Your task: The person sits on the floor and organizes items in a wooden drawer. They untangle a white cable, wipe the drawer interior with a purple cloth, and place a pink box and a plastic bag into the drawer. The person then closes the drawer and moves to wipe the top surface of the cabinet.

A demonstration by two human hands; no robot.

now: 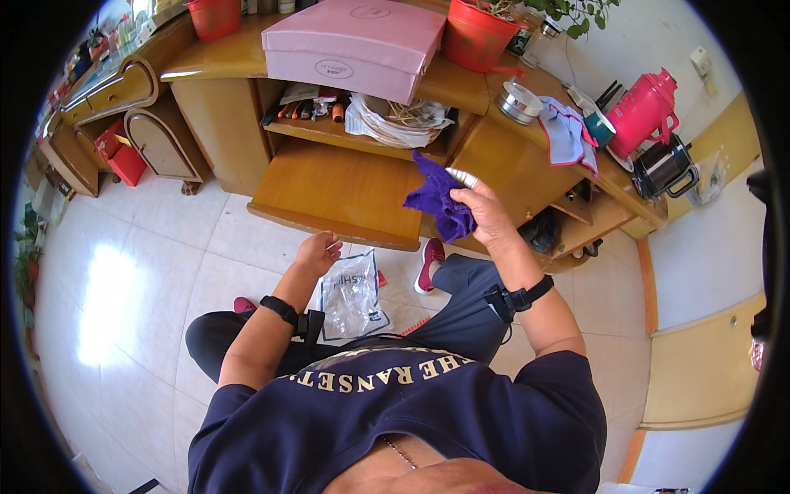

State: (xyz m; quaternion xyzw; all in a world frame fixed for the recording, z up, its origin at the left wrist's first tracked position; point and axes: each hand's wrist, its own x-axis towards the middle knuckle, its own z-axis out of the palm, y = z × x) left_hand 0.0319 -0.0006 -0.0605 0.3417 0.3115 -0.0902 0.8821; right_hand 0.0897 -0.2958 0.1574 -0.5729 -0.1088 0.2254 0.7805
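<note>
A crumpled purple cloth [439, 200] is gripped in my right hand [490, 216], between the thumb and fingers. One finger of that hand wears a white wrap [461, 178]. The cloth hangs over the right end of a wooden pull-out shelf [339, 191], which extends from the cabinet. My left hand [318, 253], its fingers curled in, is close to the shelf's front edge; nothing shows in it. On the floor just below lies a clear plastic bag [350, 296] bearing print, between my legs.
On the cabinet top stand a pink box [352, 46], a red flowerpot [478, 37], a metal tin [519, 102], a blue cloth [565, 133], a pink thermos [642, 111] and a black kettle [663, 167]. An open compartment holds tools [305, 111] and a plastic-wrapped bundle [395, 120].
</note>
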